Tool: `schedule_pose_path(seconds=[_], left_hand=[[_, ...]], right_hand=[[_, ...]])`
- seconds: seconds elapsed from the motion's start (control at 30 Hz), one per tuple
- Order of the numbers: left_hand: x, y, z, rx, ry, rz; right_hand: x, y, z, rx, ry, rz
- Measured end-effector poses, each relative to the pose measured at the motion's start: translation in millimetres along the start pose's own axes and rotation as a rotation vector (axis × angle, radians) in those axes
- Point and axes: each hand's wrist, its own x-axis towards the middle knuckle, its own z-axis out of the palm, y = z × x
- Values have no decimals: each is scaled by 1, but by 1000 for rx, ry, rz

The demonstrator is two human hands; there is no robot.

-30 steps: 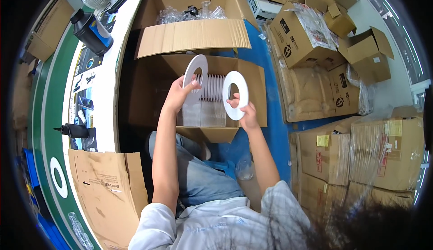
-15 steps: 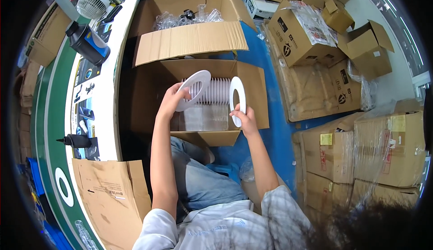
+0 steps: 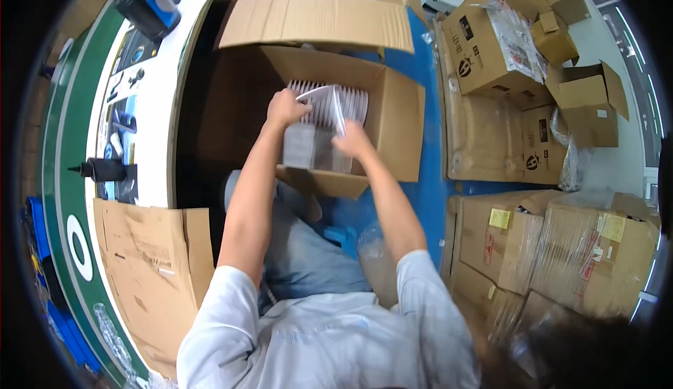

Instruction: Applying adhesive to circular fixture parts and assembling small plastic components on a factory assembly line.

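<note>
Both of my hands reach into an open cardboard box (image 3: 403,126) in front of me. Closed at its rim, my left hand (image 3: 286,108) holds a white flat ring (image 3: 317,93), smeared by motion. My right hand (image 3: 354,141) grips a second white ring (image 3: 338,110), seen almost edge-on. The two rings are close together; whether they touch I cannot tell. Just behind them stands a row of white rings (image 3: 358,105), packed upright side by side in the box. Below that row lie pale, translucent blocks or packs (image 3: 300,146), partly covered by my right hand.
Behind stands another carton (image 3: 319,21) with clear plastic pieces. On the left, a white bench (image 3: 151,108) bears black bottles (image 3: 105,170); a white ring (image 3: 79,247) lies on the green surface. Wrapped cartons (image 3: 568,249) are stacked at right. A cardboard sheet (image 3: 151,270) stands near my left arm.
Both hands have moved forward and down into the box with their rings. The rings, held apart before, are now close together over the row. The whole view has shifted.
</note>
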Motion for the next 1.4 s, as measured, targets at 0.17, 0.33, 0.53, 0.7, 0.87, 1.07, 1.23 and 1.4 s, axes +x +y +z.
schedule_pose_path(seconds=[0.17, 0.33, 0.53, 0.7, 0.87, 1.07, 1.23, 1.4], left_hand=[[-3, -24, -19, -21, -118, -287], [-10, -29, -12, -81, -127, -138], [6, -13, -9, -80, -160, -183], [0, -36, -9, -301, -22, -127], [-12, -42, -20, -304, 13, -152], [-15, -43, -27, -450, 32, -117], [-14, -48, -29, -314, 36, -111], [-12, -32, -34, -384, 11, -130]], right_hand=[[13, -9, 16, 454, 401, 31], [13, -13, 22, 174, -138, -68], [12, -9, 22, 107, -400, -46], [14, -35, 30, 151, -370, -93], [24, -39, 25, 26, -16, -382], [19, -14, 44, 531, 333, -55], [16, -24, 41, 123, -379, -134], [4, -48, 32, -74, -280, -237]])
